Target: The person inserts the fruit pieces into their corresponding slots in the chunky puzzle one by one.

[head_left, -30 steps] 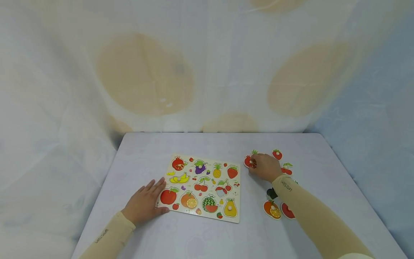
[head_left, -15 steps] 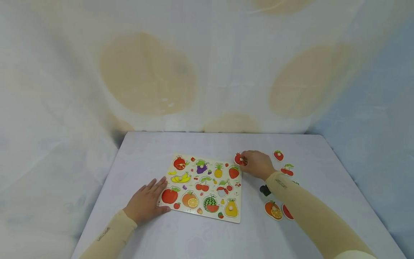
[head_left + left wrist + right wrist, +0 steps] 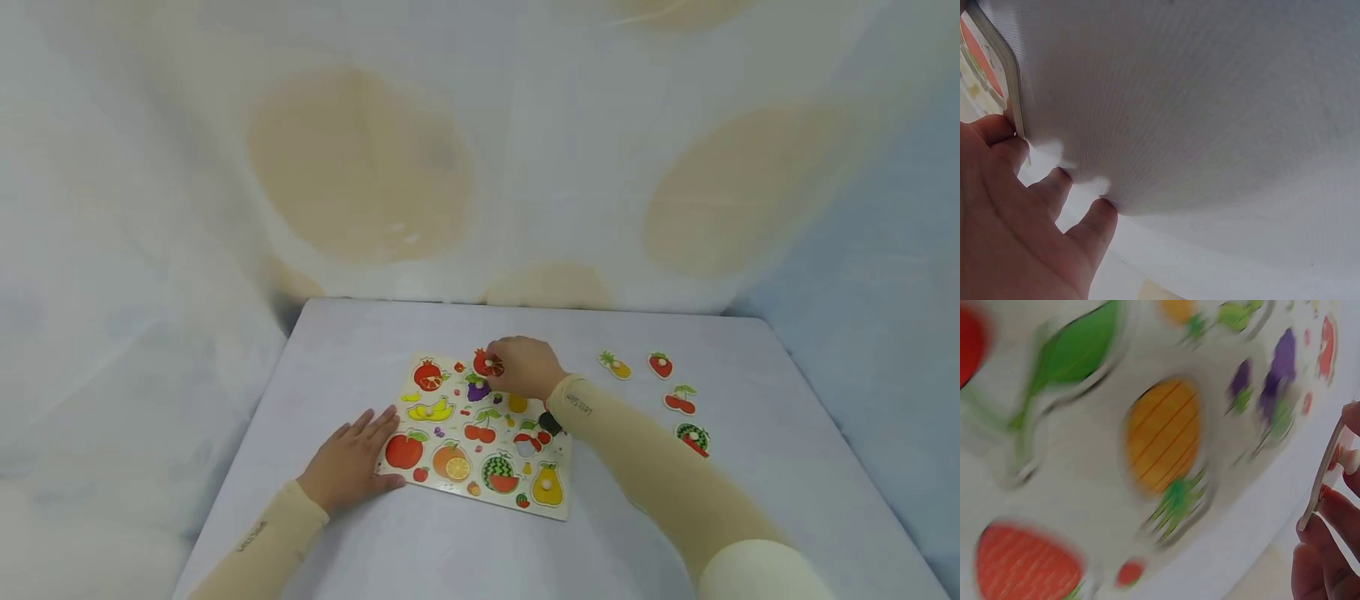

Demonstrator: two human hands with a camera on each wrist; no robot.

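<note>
A wooden fruit puzzle board (image 3: 420,363) lies on the table, with banana, grape and pear pieces whose knobs show seated in it. My left hand (image 3: 351,458) rests with fingers spread at the board's left edge; in the left wrist view its fingertips touch the cloth and the board's edge (image 3: 1015,87). Over the top of the board, my right hand (image 3: 528,367) pinches a pomegranate piece (image 3: 481,362) above the grapes. The right wrist view has this pomegranate piece (image 3: 1324,472) tilted edge-on, its white knob between the fingers, apart from the board.
Loose pieces lie right of the board: a pineapple (image 3: 617,365), a strawberry (image 3: 660,364), cherries (image 3: 680,400) and a watermelon (image 3: 692,438). The right forearm (image 3: 645,458) covers the table nearer me. A cloth wall (image 3: 480,208) rises behind the table.
My right hand has carried the pomegranate piece leftward from beside the board to over its top. The pineapple piece has come into full view. My left hand keeps its place at the board.
</note>
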